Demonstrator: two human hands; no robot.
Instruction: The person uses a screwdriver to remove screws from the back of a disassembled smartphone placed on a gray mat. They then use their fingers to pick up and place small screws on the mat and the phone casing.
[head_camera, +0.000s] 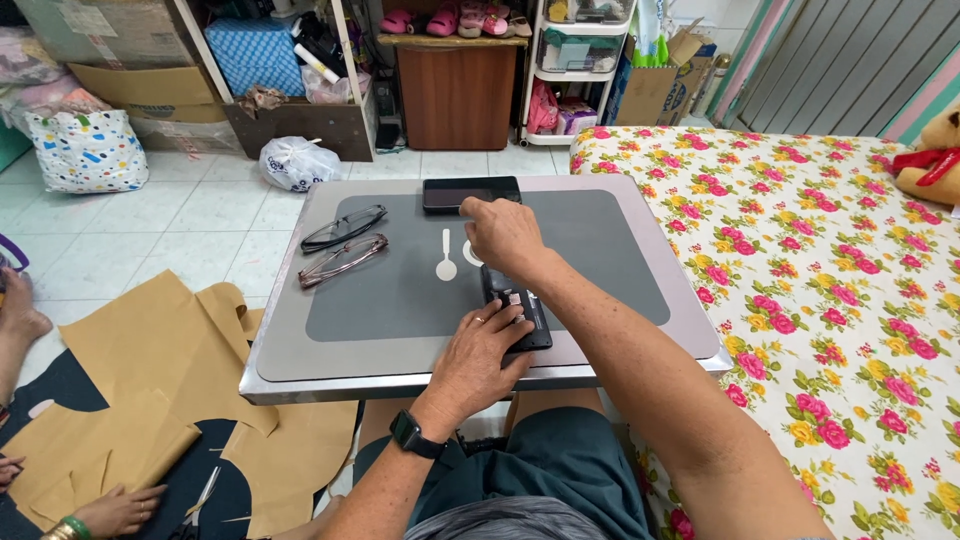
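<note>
On a small grey table (620, 330) lies an opened black phone (522, 315) with its back cover off. My left hand (482, 355), with a black watch on the wrist and a ring on one finger, presses down on the phone's near end. My right hand (503, 233) hovers over the phone's far end, its index finger pointing toward a second dark phone (470, 193) at the table's far edge. A white spoon-shaped tool (446, 258) lies just left of my right hand. Whatever is under the right palm is hidden.
Two pairs of glasses (343, 228) (342, 260) lie on the table's left part. A flowered bed (830, 290) runs along the right. Brown paper pattern pieces (160, 360) and scissors (200, 500) lie on the floor at left, where another person's hand (115, 508) rests.
</note>
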